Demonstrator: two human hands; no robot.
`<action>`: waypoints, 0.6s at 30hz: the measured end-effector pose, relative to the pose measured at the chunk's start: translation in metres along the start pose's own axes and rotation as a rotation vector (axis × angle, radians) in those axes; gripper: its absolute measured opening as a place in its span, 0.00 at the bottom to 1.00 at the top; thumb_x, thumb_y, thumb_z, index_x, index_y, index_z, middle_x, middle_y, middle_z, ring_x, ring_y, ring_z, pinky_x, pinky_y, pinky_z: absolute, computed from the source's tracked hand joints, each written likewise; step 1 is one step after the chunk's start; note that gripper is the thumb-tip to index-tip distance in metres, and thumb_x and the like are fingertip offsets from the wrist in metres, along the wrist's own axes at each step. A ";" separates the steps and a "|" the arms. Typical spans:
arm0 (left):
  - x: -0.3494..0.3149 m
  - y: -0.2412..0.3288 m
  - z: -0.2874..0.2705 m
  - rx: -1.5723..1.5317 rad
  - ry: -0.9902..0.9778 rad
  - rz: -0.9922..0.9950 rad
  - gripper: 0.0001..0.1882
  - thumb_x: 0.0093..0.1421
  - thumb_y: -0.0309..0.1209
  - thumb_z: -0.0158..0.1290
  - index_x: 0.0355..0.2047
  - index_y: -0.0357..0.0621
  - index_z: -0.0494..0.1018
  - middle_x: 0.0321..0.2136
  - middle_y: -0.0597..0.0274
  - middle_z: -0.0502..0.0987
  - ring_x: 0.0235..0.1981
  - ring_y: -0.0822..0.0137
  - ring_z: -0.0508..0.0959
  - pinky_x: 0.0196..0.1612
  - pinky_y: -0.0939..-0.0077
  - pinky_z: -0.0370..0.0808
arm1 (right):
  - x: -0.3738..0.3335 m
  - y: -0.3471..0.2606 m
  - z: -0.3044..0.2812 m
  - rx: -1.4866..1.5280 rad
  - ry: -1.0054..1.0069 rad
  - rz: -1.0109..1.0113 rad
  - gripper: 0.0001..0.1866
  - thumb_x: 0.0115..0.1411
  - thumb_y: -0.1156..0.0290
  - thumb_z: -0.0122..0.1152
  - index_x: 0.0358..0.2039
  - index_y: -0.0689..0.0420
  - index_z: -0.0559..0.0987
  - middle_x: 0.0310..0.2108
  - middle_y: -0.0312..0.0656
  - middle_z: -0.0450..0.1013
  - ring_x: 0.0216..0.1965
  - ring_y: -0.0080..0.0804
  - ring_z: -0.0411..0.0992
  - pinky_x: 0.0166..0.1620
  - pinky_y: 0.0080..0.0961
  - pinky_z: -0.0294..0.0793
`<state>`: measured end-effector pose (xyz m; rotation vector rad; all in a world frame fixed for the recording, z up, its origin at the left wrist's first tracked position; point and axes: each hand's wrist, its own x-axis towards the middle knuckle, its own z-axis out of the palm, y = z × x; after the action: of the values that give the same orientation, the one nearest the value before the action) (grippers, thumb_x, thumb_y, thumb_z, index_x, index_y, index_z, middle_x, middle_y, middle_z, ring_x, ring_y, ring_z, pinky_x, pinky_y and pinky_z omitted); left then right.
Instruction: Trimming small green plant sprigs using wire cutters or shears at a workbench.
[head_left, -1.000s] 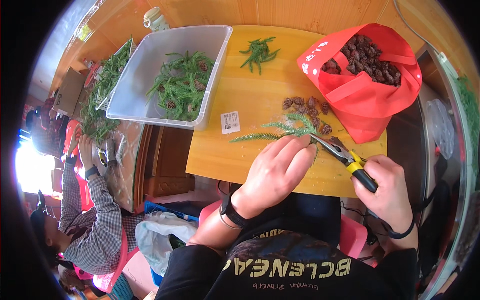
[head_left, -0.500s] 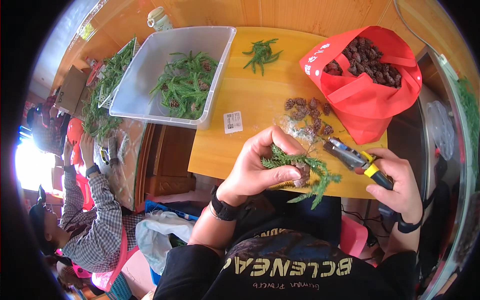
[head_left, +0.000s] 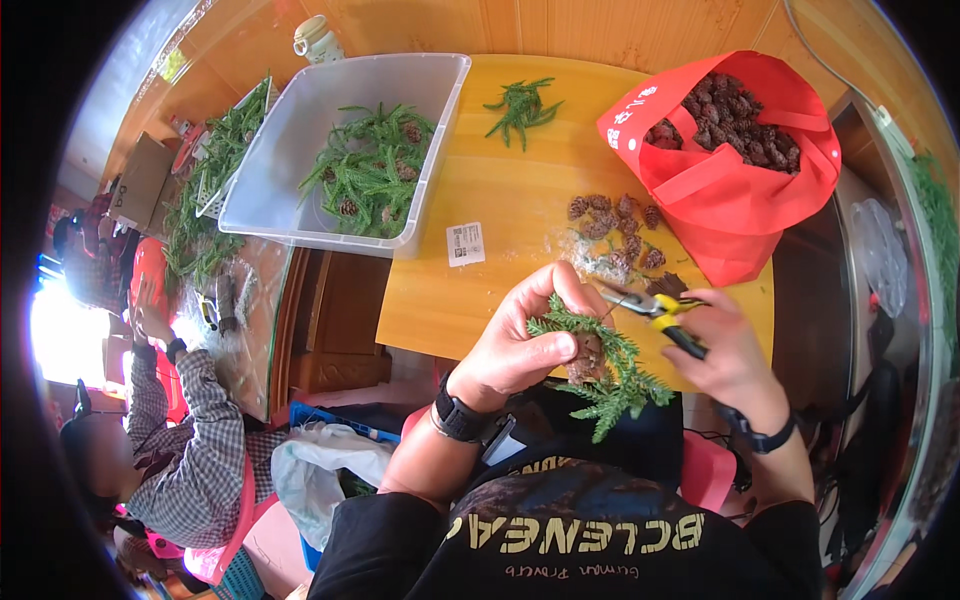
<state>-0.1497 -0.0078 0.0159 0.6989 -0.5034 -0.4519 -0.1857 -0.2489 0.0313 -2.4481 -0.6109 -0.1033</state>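
My left hand (head_left: 520,338) pinches a green artificial pine sprig (head_left: 622,385) with a brown pine cone (head_left: 588,360) set in it. A thin stem or wire sticks up from the sprig near my fingertips. My right hand (head_left: 728,350) grips yellow-and-black handled pliers (head_left: 662,318), whose jaws point left and reach that stem. Whether the jaws are closed on it I cannot tell. Just beyond my hands, several loose pine cones (head_left: 628,228) lie on the yellow table (head_left: 440,310) among whitish crumbs.
A clear plastic bin (head_left: 400,240) holding finished-looking sprigs with cones stands at the left. A red bag (head_left: 720,225) full of pine cones sits at the right. One green sprig (head_left: 522,112) and a white label (head_left: 465,244) lie between. A co-worker (head_left: 200,440) sits at another table leftward.
My right hand has moved left with the pliers, bringing the jaws to the stem by my left hand. The sprig has turned slightly. The co-worker's hands have shifted.
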 end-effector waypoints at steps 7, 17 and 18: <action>-0.003 0.002 0.001 0.155 0.049 -0.061 0.14 0.54 0.32 0.56 0.33 0.42 0.63 0.28 0.49 0.72 0.25 0.69 0.73 0.28 0.80 0.70 | -0.009 0.015 0.075 -0.326 -0.032 -0.091 0.13 0.47 0.60 0.63 0.28 0.55 0.75 0.30 0.41 0.72 0.47 0.41 0.65 0.46 0.35 0.65; -0.005 0.002 -0.006 0.253 -0.063 -0.133 0.09 0.54 0.23 0.55 0.32 0.40 0.66 0.33 0.61 0.74 0.34 0.76 0.72 0.39 0.81 0.70 | 0.025 -0.027 0.006 0.289 0.271 -0.096 0.12 0.53 0.63 0.60 0.31 0.58 0.75 0.33 0.43 0.71 0.39 0.47 0.69 0.43 0.34 0.67; -0.005 0.001 -0.004 0.305 -0.077 -0.123 0.09 0.53 0.23 0.55 0.32 0.40 0.67 0.32 0.62 0.74 0.33 0.77 0.72 0.37 0.82 0.70 | 0.030 -0.034 -0.002 0.290 0.271 -0.090 0.12 0.53 0.63 0.60 0.31 0.58 0.75 0.33 0.43 0.71 0.39 0.47 0.69 0.43 0.34 0.67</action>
<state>-0.1512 -0.0018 0.0127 1.0120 -0.6112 -0.5241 -0.1747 -0.2137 0.0575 -2.0819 -0.5708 -0.3524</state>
